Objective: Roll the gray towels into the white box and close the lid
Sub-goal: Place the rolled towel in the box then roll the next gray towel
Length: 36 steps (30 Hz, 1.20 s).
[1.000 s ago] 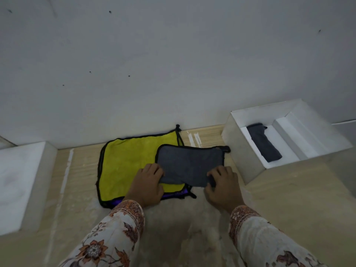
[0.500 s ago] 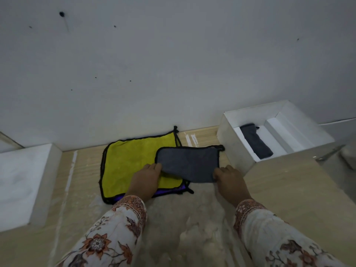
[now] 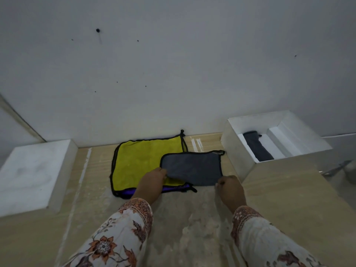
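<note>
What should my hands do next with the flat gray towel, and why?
Probably start rolling its near edge away from you. The gray towel still lies flat, partly over the yellow towel, with the left hand and right hand pinching its near corners. One rolled towel is already in the white box.

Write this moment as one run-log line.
left hand: pinches gray towel | right hand: pinches same | white box: open, one roll inside
</note>
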Motion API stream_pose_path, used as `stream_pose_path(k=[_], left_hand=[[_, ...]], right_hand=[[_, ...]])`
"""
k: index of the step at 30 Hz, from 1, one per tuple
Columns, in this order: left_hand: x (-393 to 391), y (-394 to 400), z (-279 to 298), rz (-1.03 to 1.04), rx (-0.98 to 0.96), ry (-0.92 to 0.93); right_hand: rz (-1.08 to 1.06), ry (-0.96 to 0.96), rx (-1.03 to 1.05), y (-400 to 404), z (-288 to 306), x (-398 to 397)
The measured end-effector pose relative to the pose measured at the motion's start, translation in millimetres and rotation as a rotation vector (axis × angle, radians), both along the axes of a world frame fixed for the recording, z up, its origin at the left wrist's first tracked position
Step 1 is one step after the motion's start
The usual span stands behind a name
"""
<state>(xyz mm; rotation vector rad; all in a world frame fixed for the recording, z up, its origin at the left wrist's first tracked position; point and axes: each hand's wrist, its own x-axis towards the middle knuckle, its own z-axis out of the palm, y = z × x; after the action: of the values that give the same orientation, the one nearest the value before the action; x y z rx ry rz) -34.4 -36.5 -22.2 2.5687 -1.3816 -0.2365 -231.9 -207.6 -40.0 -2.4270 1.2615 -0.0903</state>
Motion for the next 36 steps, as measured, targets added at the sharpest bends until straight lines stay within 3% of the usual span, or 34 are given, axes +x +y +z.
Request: stream_pose_path(k=[5, 9, 11, 16, 20, 25, 28, 30, 32, 36], left_hand=[[-2, -2, 4, 0.023, -0.047, 0.054], [-2, -1, 3, 0.048, -0.062, 0.090], [-2, 1, 4, 0.038, -0.060, 0.094], [-2, 10, 14, -0.062, 0.022, 0.067], [-1, 17, 19, -0.197, 0.108, 0.180], [2, 21, 6, -0.168, 0.346, 0.382], [4, 18, 2, -0.119, 0.389, 0.492], [5, 13, 3, -0.072, 0.296, 0.409], [9, 4, 3, -0.025, 0.195, 0.204], [16, -14, -6, 0.044, 0.098, 0.081]], right_hand=[[-0.110, 0.030, 0.188, 4, 11, 13], [-0.323, -0.270, 0.419, -8, 13, 14], [-0.437, -0.348, 0.403, -12, 18, 13], [-0.441, -0.217, 0.339, -12, 25, -2], [-0.456, -0.130, 0.342, -12, 29, -6], [-0.377, 0.116, 0.413, -5, 22, -13], [-0.328, 0.118, 0.304, 2, 17, -9], [-0.245, 0.027, 0.163, 3, 16, -2], [-0.114, -0.073, 0.075, 0, 13, 10], [0.085, -0.139, 0.069, -6, 0, 37]])
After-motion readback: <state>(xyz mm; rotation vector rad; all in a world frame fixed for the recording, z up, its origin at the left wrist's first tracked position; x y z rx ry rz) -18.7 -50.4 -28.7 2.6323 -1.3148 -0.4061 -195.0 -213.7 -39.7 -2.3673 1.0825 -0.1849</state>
